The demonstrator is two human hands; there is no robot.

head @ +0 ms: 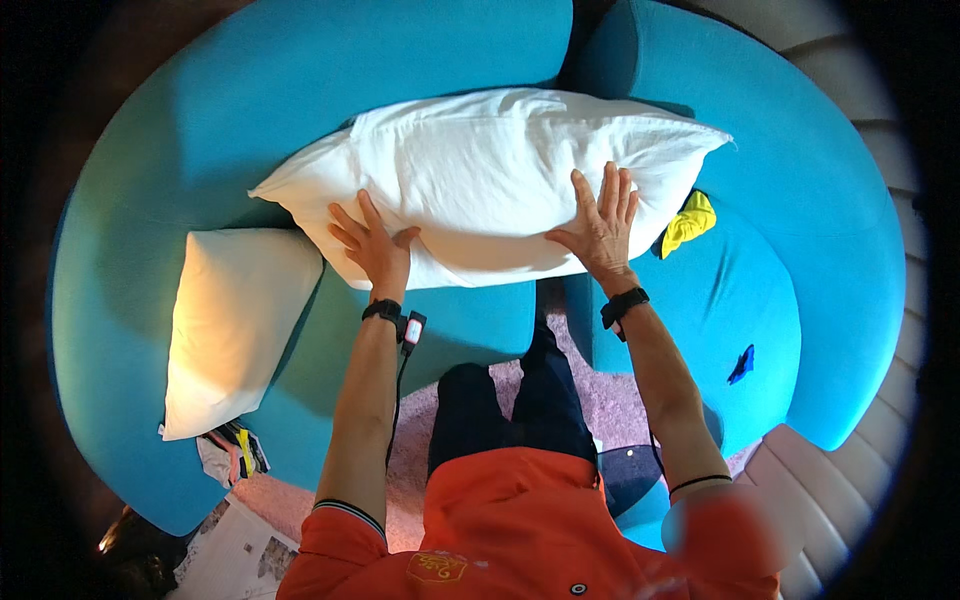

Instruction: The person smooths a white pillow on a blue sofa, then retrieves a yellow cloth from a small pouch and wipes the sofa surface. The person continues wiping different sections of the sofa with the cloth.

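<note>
A large white pillow [480, 172] lies against the backrest of a curved teal sofa [442, 45]. Fingers spread, my left hand [376, 247] rests on the pillow's left front part. My right hand [602, 221] lies on its right part, palm down with the fingers apart. Neither hand grips the fabric. To the left of my left hand, a smaller white pillow [236, 322] leans on the sofa seat. A yellow cloth [688, 223] sits beside the large pillow's right end, partly tucked under or behind it.
A small dark blue item [741, 364] is on the right seat. Folded fabric pieces [232, 454] lie at the left seat's end. Between the sofa sections runs a gap over pink carpet [607, 397]. A panelled padded surface [817, 495] borders the right side.
</note>
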